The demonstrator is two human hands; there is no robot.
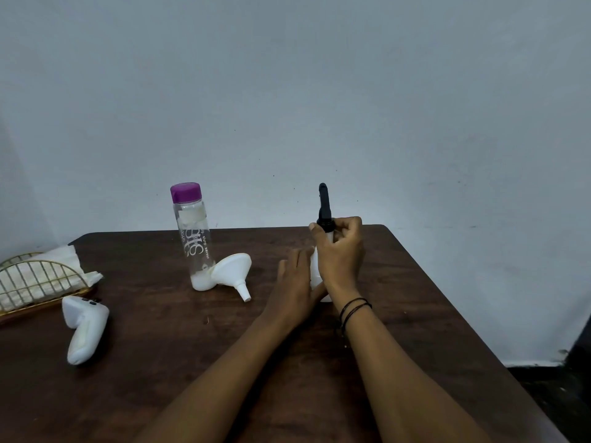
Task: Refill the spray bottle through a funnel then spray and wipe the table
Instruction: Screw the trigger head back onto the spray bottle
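Note:
The white spray bottle [316,270] stands upright on the dark wooden table [166,353], its black spray head [324,203] sticking up. My right hand [340,251] is wrapped around the bottle's neck just under the black head. My left hand [295,282] lies flat against the bottle's lower left side. Most of the bottle's body is hidden by both hands. To the left, a white funnel [232,272] lies on its side, leaning against a clear bottle [192,235] with a purple cap and a little white liquid at the bottom.
A gold wire holder [38,282] with white tissues sits at the table's left edge. A white handheld controller [84,327] lies in front of it. The table's right edge runs diagonally past my right arm, with dark floor beyond.

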